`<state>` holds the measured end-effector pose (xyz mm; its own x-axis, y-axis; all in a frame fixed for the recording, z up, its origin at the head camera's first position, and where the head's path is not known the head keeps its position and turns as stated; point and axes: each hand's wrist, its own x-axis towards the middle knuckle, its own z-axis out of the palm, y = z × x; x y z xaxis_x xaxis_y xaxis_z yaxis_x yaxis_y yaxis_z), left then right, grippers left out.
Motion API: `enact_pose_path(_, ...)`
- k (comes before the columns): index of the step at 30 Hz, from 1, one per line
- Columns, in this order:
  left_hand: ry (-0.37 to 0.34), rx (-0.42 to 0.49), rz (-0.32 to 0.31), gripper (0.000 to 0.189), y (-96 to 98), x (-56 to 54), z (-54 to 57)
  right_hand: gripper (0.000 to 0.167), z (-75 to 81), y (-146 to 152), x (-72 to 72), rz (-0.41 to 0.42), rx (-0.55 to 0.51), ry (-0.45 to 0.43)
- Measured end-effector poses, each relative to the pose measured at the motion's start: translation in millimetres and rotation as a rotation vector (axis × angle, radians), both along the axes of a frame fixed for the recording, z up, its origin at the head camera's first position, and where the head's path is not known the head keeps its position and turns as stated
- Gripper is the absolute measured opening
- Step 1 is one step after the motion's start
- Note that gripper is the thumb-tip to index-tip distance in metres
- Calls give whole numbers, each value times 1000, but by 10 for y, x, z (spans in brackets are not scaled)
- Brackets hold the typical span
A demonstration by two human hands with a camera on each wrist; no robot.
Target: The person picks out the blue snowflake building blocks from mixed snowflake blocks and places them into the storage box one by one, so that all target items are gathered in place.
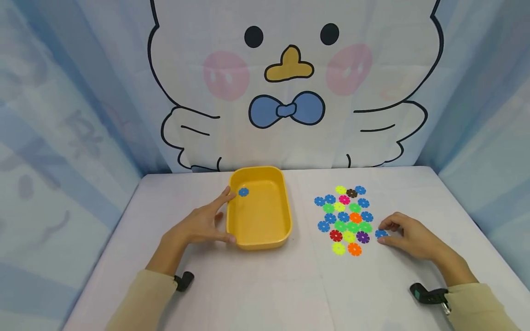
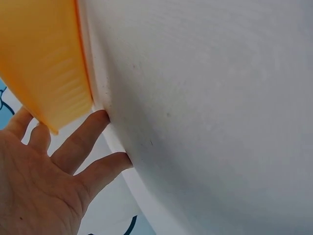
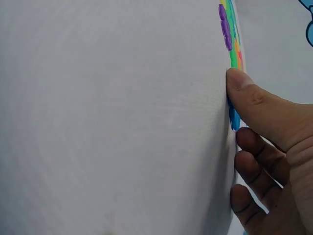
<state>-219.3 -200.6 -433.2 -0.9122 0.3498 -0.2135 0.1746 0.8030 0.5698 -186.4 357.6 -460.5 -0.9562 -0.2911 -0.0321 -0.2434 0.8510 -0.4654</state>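
Observation:
My left hand (image 1: 203, 225) rests at the left side of a yellow tray (image 1: 285, 232), fingers spread and touching its edge. In the left wrist view the tray's side wall (image 2: 54, 63) rises beside the fingers. A single blue notched plastic disc (image 1: 243, 192) lies inside the tray, near its far left corner. At the right, my right hand (image 1: 418, 236) pinches another blue notched disc (image 1: 381, 233) on the table between thumb and curled fingers. The right wrist view shows the thumb over this blue disc (image 3: 234, 119), whose edge is partly hidden.
Several notched discs in blue, green, yellow, orange and other colours lie flat in a loose group, with a purple disc (image 1: 362, 237) nearest the right hand. A white cloth (image 1: 265, 289) covers the table. Behind hangs a printed curtain (image 1: 285, 147).

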Motion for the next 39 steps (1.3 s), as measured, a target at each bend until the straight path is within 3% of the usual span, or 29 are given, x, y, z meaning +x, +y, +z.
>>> enact_pose_path(9, -4, -8, -2, 126, 15, -2, 0, 35, 6, -17, 36, 13, -67, -25)
enact_pose_path(18, -11, -2, 4, 124, 6, 16, -24, 44, 8, 5, 96, 50, -63, -57)
enact_pose_path(27, 0, 8, -7, 123, 9, -4, -26, 34, 14, 58, 125, 37, -80, 20)
enact_pose_path(39, 0, 41, 6, 123, 26, 15, -35, 32, 130, 16, 25, 51, -112, 178)
